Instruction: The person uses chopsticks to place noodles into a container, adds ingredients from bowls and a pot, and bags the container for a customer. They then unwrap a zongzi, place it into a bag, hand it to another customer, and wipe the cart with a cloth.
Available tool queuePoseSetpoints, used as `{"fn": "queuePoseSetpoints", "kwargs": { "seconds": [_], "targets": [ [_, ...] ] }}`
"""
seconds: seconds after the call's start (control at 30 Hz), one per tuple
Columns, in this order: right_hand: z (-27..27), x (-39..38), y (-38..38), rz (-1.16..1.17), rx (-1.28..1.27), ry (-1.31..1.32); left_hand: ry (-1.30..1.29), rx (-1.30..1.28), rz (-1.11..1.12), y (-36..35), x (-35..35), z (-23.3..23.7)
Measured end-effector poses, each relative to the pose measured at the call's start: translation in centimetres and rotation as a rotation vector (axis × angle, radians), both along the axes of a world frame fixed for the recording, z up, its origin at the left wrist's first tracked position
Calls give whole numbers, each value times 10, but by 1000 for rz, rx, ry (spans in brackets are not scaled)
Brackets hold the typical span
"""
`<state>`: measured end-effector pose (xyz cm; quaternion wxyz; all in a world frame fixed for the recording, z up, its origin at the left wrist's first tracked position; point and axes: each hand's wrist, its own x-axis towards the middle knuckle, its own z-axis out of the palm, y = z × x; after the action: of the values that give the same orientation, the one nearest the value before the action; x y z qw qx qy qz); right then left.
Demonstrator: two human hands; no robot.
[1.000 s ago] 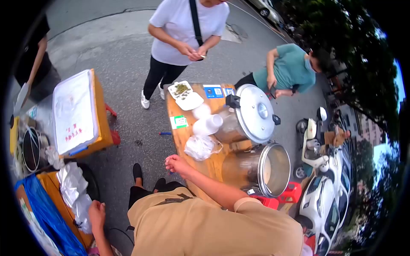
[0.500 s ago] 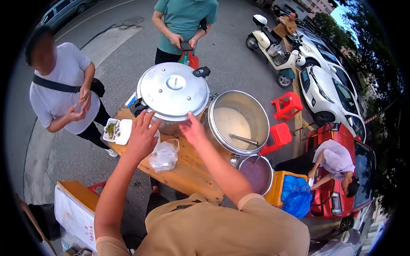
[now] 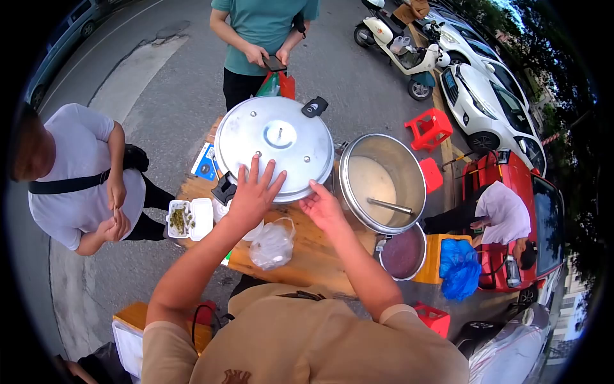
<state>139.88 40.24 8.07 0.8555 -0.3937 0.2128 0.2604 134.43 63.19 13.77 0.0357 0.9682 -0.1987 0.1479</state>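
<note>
Far left, beside the wooden table (image 3: 313, 259): a person in a white shirt (image 3: 77, 185), hands together at the chest. On the table's left corner, an open takeaway box (image 3: 188, 219) of greens, set within that person's reach.

Next along, the left hand (image 3: 256, 192), laid palm-down on the near rim of the big steel lid (image 3: 278, 137). Fingers fanned wide and gripping nothing, probably to steady it. Lid sitting on its pot at the middle of the table, with a clear plastic bag (image 3: 272, 243) on the wood just below.

Just right of that, the right hand (image 3: 323, 208), open and empty, fingers loosely curled at the lid's edge.

Further right, an uncovered pot (image 3: 412, 173) of pale liquid, ladle (image 3: 389, 206) resting inside, likely for quick serving. Beneath it, a smaller pot (image 3: 382, 256) of dark porridge.
</note>
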Motion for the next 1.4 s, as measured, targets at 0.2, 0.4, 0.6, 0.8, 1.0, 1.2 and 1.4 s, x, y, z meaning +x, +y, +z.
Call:
{"fn": "queuePoseSetpoints", "kwargs": {
  "seconds": [0.2,0.4,0.6,0.8,1.0,1.2,1.4],
  "targets": [
    [15,-9,0,-66,27,-45,-50,-1,-44,-1,-3,8],
    [69,14,23,-102,43,-125,-51,63,-43,20,32,53],
    [160,40,14,-17,71,-230,54,-13,-84,27,61,144],
    [145,28,20,71,259,-406,69,-84,-120,51,66,137],
    [61,101,35,371,-736,-552,54,-76,-109,57,75,129],
    [11,136,93,619,-710,-1224,64,-69,-78,28,62,119],
    [17,151,109,581,-270,-792,73,-71,-88,41,67,99]
  ]
}}
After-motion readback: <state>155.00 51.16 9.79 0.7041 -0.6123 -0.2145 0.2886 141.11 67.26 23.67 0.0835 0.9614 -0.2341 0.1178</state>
